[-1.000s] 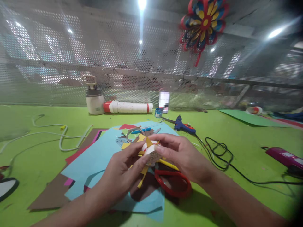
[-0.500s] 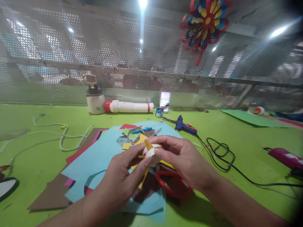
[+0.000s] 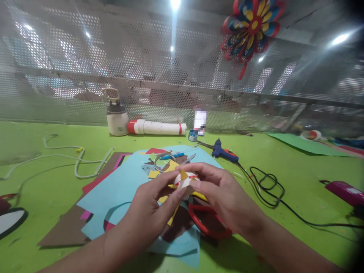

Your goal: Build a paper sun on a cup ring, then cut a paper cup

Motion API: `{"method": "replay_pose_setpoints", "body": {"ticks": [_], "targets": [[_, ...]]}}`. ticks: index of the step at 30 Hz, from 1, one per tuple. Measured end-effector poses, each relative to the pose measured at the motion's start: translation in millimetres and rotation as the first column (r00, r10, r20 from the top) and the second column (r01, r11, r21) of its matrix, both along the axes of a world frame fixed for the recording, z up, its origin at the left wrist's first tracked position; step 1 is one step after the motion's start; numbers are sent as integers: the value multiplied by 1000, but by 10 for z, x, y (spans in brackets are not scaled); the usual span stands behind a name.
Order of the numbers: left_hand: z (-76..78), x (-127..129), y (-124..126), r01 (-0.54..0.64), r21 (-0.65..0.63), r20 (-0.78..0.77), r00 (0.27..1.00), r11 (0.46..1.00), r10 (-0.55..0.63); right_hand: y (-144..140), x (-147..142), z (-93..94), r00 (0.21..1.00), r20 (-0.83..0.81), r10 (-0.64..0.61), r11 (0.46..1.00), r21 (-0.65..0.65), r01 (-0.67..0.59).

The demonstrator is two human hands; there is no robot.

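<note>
The paper piece (image 3: 184, 181) has been lifted slightly and turned since the earlier frame, more yellow now showing. It is pinched between the left hand (image 3: 150, 212) and right hand (image 3: 224, 197), both grips clamped on it, above the blue sheet (image 3: 122, 189) on the surface (image 3: 42, 182). The thin strips could be creased or torn if squeezed harder; the red scissors (image 3: 207, 223) lie just beneath.
</note>
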State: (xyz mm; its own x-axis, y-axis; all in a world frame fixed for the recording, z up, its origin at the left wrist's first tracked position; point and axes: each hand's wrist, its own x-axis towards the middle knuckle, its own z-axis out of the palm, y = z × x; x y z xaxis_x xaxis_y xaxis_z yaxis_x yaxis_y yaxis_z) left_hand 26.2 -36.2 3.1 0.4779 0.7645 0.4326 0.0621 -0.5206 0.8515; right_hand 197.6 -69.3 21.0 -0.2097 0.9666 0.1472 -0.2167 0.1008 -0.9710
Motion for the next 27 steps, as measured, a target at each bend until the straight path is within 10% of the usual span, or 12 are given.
{"method": "replay_pose_setpoints", "body": {"ticks": [27], "targets": [[-31,-22,-33,-111,240,-84,987,964,134,16,-80,-90,999,-17,-48,996,74,49]]}}
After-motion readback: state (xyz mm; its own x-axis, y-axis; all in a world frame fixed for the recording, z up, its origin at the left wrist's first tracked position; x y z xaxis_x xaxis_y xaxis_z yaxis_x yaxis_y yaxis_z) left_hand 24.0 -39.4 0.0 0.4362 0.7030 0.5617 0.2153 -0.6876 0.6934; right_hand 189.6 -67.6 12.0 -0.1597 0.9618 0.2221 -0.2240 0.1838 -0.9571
